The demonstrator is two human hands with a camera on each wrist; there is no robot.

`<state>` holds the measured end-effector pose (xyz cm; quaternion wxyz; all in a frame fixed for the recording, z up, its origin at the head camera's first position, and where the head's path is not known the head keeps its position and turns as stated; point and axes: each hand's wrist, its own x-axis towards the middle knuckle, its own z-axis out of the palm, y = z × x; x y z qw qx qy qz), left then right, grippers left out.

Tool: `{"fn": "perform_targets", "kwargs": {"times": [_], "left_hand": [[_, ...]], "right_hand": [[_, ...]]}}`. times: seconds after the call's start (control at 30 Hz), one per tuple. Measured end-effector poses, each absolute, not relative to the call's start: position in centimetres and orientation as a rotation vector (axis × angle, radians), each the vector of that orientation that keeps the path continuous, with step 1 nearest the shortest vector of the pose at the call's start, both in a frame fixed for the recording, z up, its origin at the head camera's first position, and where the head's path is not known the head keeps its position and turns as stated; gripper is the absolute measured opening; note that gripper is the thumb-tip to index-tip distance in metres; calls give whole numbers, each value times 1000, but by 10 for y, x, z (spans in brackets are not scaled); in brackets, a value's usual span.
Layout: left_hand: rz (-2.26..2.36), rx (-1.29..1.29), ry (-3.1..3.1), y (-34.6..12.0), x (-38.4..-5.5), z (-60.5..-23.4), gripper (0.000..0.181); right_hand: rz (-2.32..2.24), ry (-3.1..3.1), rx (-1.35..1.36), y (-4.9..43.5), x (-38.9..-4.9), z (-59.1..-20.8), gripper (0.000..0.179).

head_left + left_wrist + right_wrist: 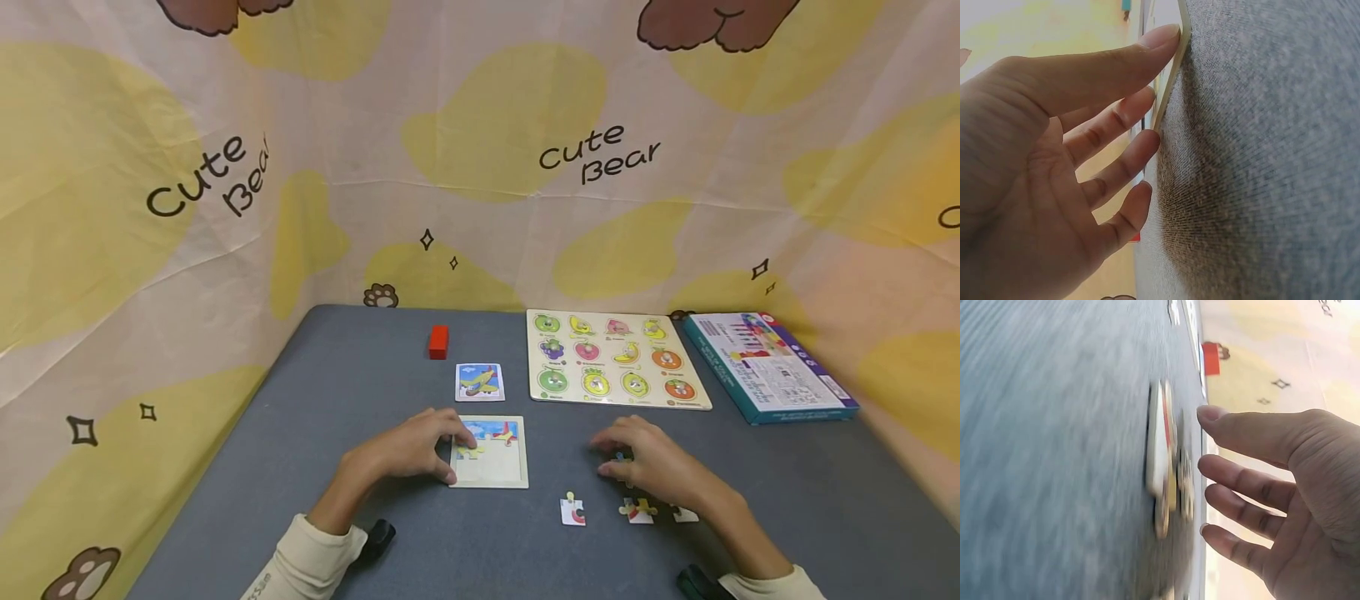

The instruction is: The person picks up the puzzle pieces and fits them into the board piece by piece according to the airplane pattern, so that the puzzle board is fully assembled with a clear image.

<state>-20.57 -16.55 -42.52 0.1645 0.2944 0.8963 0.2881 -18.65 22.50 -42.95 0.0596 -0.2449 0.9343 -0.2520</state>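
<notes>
My left hand (420, 442) is at the left side of a small pale puzzle tray (491, 475), its thumb at the near left corner and its fingers over the left part. Sky-blue, red and yellow pieces lie along the tray's top and left. In the left wrist view the thumb (1160, 37) touches the tray's edge (1175, 72). My right hand (660, 467) hovers with parted, bent fingers over loose jigsaw pieces, nothing between thumb and fingers. One piece (622, 457) shows partly under it; others (573, 510) lie nearer. The right wrist view shows blurred pieces (1157, 450) below the fingertips.
Behind the tray lies a card with a yellow airplane picture (480, 382), and past it a red block (438, 342). A fruit-picture board (618, 400) and a teal-edged flat box (780, 367) are at the back right. A printed cloth backdrop (480, 183) borders the grey table.
</notes>
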Motion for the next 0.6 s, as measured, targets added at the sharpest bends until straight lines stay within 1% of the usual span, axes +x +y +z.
{"fn": "perform_targets", "kwargs": {"times": [0.2,0.4,0.6], "left_hand": [[815,841,2558,-165,-206,-425,48],[816,832,2556,-165,-206,-426,47],[821,822,2554,-165,-206,-427,47]], "right_hand": [[-721,2850,-655,244,-180,-428,28],[-694,2853,-646,256,-177,-428,29],[-656,2841,-651,262,-176,-430,23]]}}
